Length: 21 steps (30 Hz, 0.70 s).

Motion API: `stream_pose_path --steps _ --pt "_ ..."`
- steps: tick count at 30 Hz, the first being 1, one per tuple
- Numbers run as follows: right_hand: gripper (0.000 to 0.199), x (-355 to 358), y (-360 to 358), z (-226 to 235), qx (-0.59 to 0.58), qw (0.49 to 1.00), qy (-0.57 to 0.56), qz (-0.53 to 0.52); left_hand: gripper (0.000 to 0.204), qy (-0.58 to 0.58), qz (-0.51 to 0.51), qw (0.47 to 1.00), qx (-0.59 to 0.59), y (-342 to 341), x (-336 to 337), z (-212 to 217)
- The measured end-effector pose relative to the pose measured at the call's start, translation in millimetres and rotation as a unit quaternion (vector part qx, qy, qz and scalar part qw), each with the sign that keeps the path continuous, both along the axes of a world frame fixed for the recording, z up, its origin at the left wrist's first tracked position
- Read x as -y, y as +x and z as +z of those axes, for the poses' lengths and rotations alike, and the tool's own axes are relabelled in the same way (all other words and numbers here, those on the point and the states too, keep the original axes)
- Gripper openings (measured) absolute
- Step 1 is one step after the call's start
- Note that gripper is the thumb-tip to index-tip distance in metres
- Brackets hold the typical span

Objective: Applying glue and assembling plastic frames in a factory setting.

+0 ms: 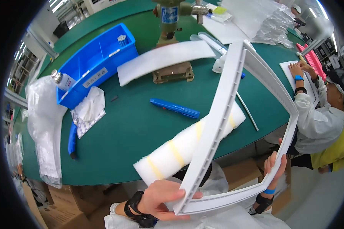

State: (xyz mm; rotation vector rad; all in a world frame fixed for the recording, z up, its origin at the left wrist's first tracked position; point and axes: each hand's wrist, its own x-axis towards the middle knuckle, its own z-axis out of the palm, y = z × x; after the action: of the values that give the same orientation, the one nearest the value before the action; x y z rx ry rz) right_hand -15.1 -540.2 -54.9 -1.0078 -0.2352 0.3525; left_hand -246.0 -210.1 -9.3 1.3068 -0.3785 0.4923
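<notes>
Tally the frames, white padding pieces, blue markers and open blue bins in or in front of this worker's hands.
White frame, held by left hand and right hand: 1
White padding pieces, one plain, one yellow-banded: 2
Blue marker: 1
Open blue bin: 1
Total: 5

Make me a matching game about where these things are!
Things
1. white rectangular hollow frame
2. long blue pen-like tool
3. white padding with yellow bands
4. blue plastic divided bin

Places
A. lying just beyond the padding
B. at the green table's near edge
C. with a silver-capped bottle at one end
D. in the left hand and right hand

Pairs: 1D, 2A, 3B, 4C
</notes>
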Motion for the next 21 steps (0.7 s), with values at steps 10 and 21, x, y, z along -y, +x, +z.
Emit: stream_pose_path --steps 10,21 --pt "0.060 10 7 8 -0.113 0.993 0.006 0.037 0.074 0.015 -0.053 0.998 0.019 7 13 -11" --pt "0.059 87 -7 64 -0.195 0.978 -0.073 0.000 0.037 0.042 -0.121 0.986 0.102 30 59 -18"
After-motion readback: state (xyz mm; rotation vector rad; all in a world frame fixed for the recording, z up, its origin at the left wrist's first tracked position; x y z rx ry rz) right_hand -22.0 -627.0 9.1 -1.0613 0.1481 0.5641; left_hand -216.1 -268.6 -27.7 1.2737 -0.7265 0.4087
